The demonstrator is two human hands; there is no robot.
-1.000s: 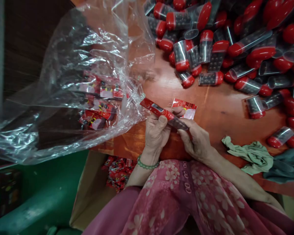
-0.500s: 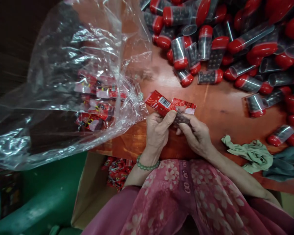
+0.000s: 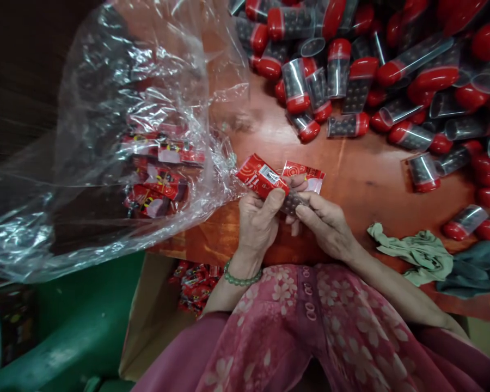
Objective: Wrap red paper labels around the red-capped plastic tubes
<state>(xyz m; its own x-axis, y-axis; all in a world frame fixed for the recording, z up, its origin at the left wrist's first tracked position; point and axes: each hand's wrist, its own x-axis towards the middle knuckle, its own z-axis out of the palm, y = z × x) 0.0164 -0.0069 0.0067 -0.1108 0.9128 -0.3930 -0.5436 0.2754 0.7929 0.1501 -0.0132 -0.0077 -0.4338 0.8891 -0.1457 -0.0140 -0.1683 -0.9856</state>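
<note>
Between my hands is a red printed packet (image 3: 262, 177) with a barcode. Its lower right end meets a dark, dotted tube (image 3: 294, 203). My left hand (image 3: 260, 220) pinches the packet with the thumb on top. The fingers of my right hand (image 3: 324, 220) close on the tube, thumb laid along it. How far the tube sits inside the packet I cannot tell. A second red card or packet (image 3: 312, 175) lies on the table just behind my fingers, partly covered by them.
Many clear tubes with red caps (image 3: 298, 87) and dark dotted contents heap at the back right. A clear plastic bag (image 3: 147, 81) spreads on the left over red packets (image 3: 159, 185). Green cloth (image 3: 414, 253) lies right. Below the edge, a cardboard box (image 3: 147, 321) holds red packets.
The packet has tilted slightly and its front shows more toward me. More of the dark tube shows between my hands. The whole view has shifted a little.
</note>
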